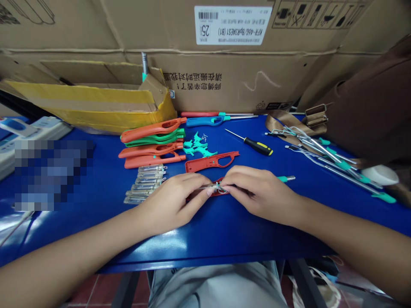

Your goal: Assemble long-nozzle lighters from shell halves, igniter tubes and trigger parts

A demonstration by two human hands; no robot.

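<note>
- The left hand (pixel 171 204) is pinching a small metal piece (pixel 217 187).
- The right hand (pixel 260 193) is pinching it too, from the other side.
- Both are holding it just over a red lighter shell (pixel 222 193).

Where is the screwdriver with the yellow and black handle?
In the head view, the screwdriver lies on the blue table, just right of the red plastic lighter shell and beyond the right hand.
</note>
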